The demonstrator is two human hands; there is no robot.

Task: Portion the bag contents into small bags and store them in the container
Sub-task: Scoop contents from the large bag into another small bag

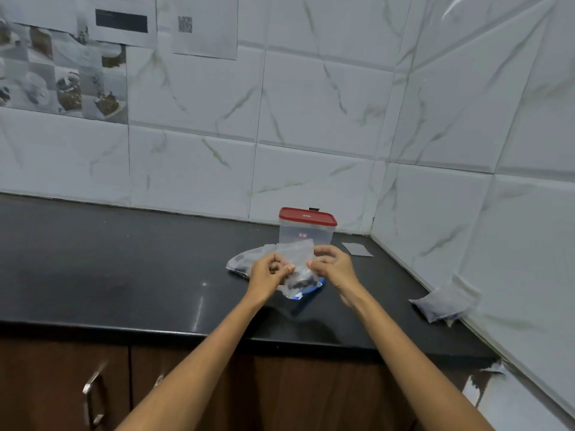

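Small clear plastic bag [295, 259], limp, light, slippery, dark bits sagging low, pinched at its upper edges by left hand [269, 272] and right hand [333, 264].

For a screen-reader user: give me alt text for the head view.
Both hands, left hand and right hand, pinch a small clear bag holding dark pieces above a black counter. Behind it lies a larger bag and stands a red-lidded container, shut; another filled bag lies by the right wall.
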